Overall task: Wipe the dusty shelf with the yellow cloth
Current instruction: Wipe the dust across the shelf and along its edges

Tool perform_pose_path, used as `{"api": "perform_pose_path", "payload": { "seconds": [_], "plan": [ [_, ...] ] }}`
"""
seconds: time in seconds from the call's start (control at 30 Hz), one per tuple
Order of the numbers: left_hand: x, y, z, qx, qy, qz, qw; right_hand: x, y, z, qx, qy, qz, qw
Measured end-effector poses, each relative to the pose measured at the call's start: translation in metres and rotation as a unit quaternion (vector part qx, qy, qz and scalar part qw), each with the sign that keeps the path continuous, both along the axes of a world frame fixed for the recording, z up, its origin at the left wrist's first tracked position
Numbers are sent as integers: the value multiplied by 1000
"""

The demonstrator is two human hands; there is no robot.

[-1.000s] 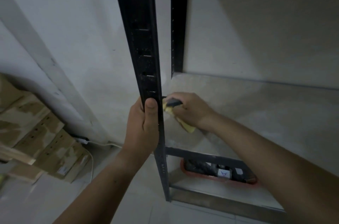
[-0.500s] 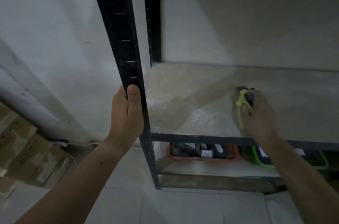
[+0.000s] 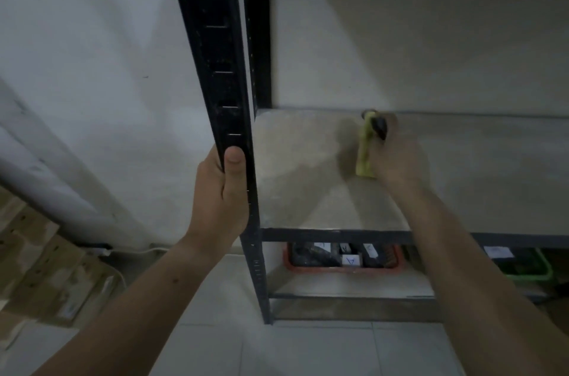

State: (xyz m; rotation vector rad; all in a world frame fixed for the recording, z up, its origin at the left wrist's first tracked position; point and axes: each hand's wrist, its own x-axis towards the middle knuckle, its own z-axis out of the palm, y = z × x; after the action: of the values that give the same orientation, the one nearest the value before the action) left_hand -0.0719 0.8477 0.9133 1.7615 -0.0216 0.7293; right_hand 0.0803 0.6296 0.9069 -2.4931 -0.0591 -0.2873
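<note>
The dusty grey shelf board runs from the black front upright off to the right. My right hand lies on the board near its back edge, shut on the folded yellow cloth, which is pressed flat to the surface. A dark fingertip cover shows at the top of that hand. My left hand is wrapped round the front upright, thumb on its face, at about shelf height.
Below the board, a lower shelf holds a red tray and a green tray of small items. A second black upright stands at the back left corner. Cardboard boxes and a white cable lie on the tiled floor at left.
My right hand with the cloth swept from the shelf's left front corner to the right, then away towards the back edge. The left hand kept its grip on the upright.
</note>
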Motion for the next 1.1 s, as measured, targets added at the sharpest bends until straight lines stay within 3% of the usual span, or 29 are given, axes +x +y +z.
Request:
{"api": "perform_pose_path", "payload": {
  "seconds": [0.07, 0.13, 0.2, 0.27, 0.33, 0.4, 0.5, 0.57, 0.7, 0.8, 0.87, 0.93, 1.0, 1.03, 1.1],
  "plan": [
    [1, -1, -1, -6, -4, -3, 1000, -2, -4, -16, -107, 33, -8, 994],
    [2, -1, -2, -5, -10, -5, 1000, -22, 24, -32, -58, -5, 54, 997],
    [1, -1, -2, 2, -6, -9, 1000, -47, 64, -34, 1, 26, 183, 983],
    [2, 1, -1, 9, -4, -3, 1000, -62, 94, -26, 31, 113, 359, 926],
    [0, 2, -1, 15, -2, -1, 1000, -58, 94, -13, 75, 176, 435, 880],
    [-1, 2, -1, 17, -3, -1, 1000, -34, 74, -4, 84, 141, 391, 905],
    [0, -1, 0, 17, -8, 7, 1000, 20, 35, 4, 34, -7, 216, 976],
    [0, -2, -1, 26, -15, 21, 999, 40, 34, 2, -57, 15, 140, 988],
    [1, -2, -2, 36, -16, 53, 998, -13, 95, -23, -82, 15, 261, 962],
    [0, -3, -1, 24, -12, 70, 997, -69, 123, -29, -18, 77, 430, 899],
    [-1, -3, 0, 27, -6, 74, 997, -60, 113, -11, 91, 156, 447, 876],
    [-1, -4, 0, 32, 6, 78, 996, -32, 89, 13, 182, 145, 383, 894],
    [-1, -4, 0, 32, 11, 82, 996, -11, 60, 24, 143, 89, 356, 919],
    [0, -4, 0, 29, 11, 82, 996, -8, 47, 25, 90, 96, 390, 911],
    [1, -5, -1, 24, 8, 82, 996, -19, 30, 16, -12, 149, 488, 860]
  ]
}}
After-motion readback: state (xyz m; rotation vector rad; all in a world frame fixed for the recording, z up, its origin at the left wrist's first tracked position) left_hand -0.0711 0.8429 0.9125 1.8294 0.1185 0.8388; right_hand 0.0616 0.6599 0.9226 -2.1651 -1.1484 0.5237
